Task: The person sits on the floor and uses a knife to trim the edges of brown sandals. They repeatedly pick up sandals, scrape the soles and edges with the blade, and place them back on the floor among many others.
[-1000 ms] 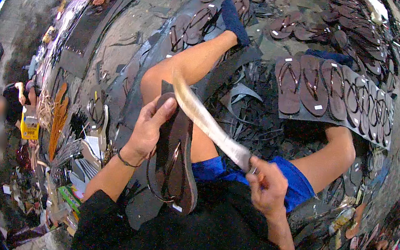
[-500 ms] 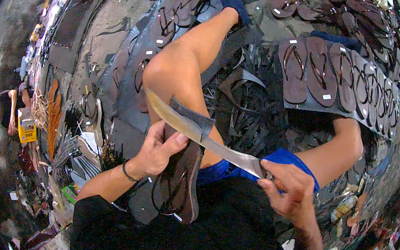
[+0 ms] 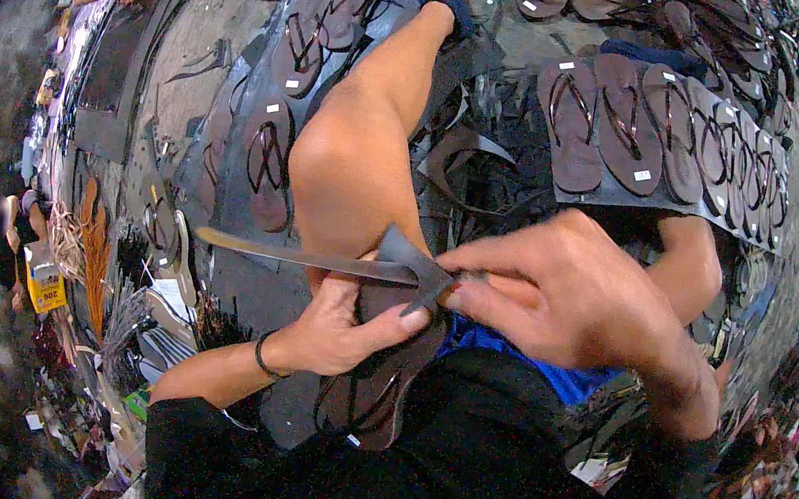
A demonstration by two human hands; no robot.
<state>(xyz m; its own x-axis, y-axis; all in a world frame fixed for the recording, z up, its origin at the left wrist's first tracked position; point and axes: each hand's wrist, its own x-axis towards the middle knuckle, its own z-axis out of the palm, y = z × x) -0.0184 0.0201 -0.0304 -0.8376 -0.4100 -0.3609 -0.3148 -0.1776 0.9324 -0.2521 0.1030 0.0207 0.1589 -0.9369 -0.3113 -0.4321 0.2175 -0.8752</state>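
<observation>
The left hand (image 3: 333, 332) grips a brown sandal (image 3: 397, 362), thumb on top, the rest extending below those fingers. The right hand (image 3: 580, 299) closes narrowly on a knife (image 3: 308, 257), blade pointing left above the left fingers; a dark flap (image 3: 411, 257) sits beside the right fingertips.

A yellow box (image 3: 42, 287) (far left)

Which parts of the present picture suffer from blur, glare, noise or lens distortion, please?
Head view: corners go black, and the row of sandals at right is squeezed toward the fisheye rim; head view: the knife blade looks slightly soft, perhaps from motion; head view: small glints dot those sandals, and grain speckles the black shirt.
</observation>
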